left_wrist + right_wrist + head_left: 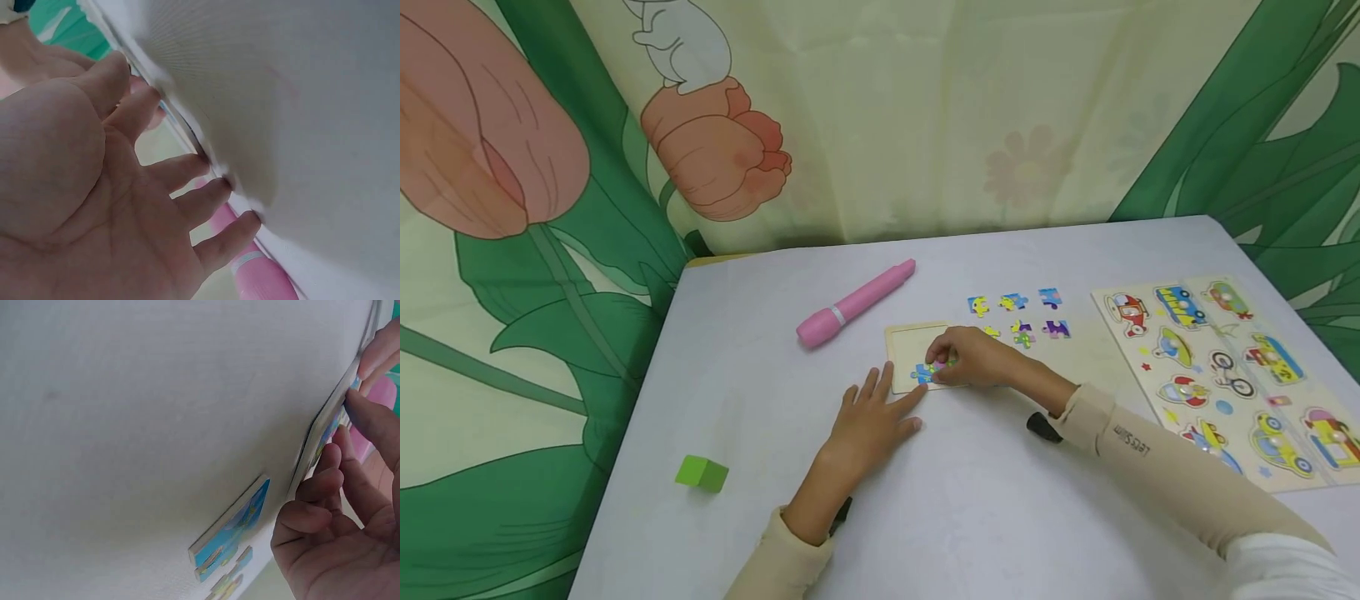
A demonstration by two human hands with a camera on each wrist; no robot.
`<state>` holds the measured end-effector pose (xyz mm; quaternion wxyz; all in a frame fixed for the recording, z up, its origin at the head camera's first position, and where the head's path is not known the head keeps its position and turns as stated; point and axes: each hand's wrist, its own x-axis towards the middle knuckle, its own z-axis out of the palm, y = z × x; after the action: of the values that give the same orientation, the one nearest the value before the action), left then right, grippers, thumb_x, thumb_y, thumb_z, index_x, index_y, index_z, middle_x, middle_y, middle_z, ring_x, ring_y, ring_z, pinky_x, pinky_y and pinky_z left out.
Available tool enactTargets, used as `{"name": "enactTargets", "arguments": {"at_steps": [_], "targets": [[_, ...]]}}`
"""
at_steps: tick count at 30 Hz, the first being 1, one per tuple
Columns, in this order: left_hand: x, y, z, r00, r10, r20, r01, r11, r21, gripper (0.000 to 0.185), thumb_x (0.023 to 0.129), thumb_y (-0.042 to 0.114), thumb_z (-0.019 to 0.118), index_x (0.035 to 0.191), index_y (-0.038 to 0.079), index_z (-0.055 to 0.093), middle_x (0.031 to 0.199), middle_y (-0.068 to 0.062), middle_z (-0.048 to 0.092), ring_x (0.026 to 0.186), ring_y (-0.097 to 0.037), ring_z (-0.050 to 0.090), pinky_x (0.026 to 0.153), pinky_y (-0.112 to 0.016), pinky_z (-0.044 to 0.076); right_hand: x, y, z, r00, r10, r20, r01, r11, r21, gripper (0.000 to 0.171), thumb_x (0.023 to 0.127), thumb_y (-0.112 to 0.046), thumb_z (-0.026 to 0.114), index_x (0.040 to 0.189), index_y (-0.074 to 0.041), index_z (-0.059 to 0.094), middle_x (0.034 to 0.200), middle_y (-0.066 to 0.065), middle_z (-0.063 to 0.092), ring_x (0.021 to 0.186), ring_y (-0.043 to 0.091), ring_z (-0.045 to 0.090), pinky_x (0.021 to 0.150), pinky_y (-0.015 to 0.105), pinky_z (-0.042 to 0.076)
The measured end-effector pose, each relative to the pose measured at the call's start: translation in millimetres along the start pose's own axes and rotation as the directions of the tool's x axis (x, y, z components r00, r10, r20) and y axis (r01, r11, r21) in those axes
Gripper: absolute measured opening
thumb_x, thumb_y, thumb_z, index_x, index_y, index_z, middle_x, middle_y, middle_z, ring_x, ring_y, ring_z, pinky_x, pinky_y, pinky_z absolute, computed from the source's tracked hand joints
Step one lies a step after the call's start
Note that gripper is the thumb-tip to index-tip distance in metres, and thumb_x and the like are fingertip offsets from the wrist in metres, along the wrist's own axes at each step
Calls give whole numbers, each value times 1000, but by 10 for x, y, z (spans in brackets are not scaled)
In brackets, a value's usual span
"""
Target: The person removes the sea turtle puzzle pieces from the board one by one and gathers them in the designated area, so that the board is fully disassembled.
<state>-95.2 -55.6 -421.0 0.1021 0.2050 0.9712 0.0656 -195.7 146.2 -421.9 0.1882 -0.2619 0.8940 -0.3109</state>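
Observation:
A small wooden puzzle tray (901, 340) lies flat in the middle of the table, with joined blue and multicoloured pieces (921, 374) along its near side. My right hand (973, 357) reaches over the tray from the right. Its thumb and forefinger pinch a colourful jigsaw piece (330, 432) down at the tray, and the other fingers curl in. My left hand (868, 427) lies spread at the tray's near left corner, its fairly straight fingers (184, 170) touching the tabletop and the tray's edge.
Several loose jigsaw pieces (1013, 302) lie in two rows beyond the right hand. A pink pen-shaped tube (857, 304) lies behind the tray. Far right is a vehicle peg puzzle board (1206, 402); a green block (702, 473) sits at the left.

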Motion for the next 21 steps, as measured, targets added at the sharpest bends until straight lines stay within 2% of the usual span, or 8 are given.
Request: {"name": "enactTargets", "arguments": {"at_steps": [4,11,16,21], "targets": [[-5,4,-6,1000,-5,1,5,1000,-2,48,93,47,44,140,38,35,149,-16,19,135,-36,20,101,-54,25,2,1,22,1000,-18,-5,18,1000,4,17,77,-16,73,91,-16,64,88,-1,58,82,16,51,72,30,43],[-2,3,3,1000,-3,-1,3,1000,-3,48,93,46,44,140,37,35,149,-16,18,135,-36,20,101,-54,25,-16,7,12,998,-67,-13,68,996,61,17,79,-10,70,92,-13,60,88,0,59,73,16,53,66,30,44],[6,4,12,1000,-4,-6,4,1000,6,49,93,46,45,140,38,34,149,-16,19,135,-36,20,101,-54,25,-23,37,-10,999,-29,-17,31,992,126,10,84,-15,67,93,-16,61,84,-3,60,71,15,54,66,31,44],[10,2,18,1000,-4,-5,4,1000,6,49,93,47,44,140,38,34,149,-16,19,135,-36,20,101,-54,25,-37,84,-59,1000,-20,-15,22,983,183,9,86,-17,65,96,-17,64,85,-4,63,76,14,56,71,31,46]]}}
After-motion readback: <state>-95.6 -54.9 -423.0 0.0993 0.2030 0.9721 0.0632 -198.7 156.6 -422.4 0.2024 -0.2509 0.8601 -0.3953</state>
